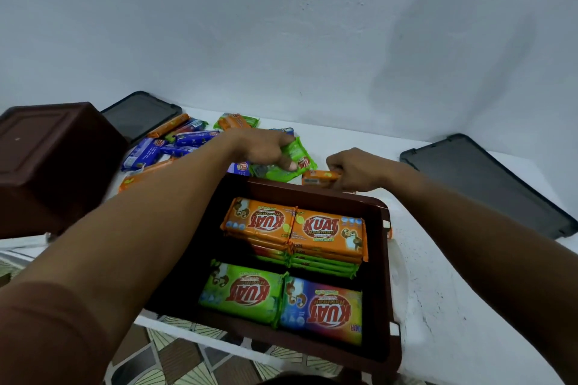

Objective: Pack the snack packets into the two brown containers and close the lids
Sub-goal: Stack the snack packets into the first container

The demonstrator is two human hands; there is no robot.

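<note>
White table [438, 275] against pale wall [281, 25].

Home room, white wall [281, 25], patterned floor tiles [187, 359]

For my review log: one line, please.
left hand grips green packet | right hand grips orange packet | container partly filled | lids off

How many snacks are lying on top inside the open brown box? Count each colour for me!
Orange packets: 2
Green packet: 1
Rainbow packet: 1
Total: 4 on top, with more stacked underneath the orange ones.
</note>
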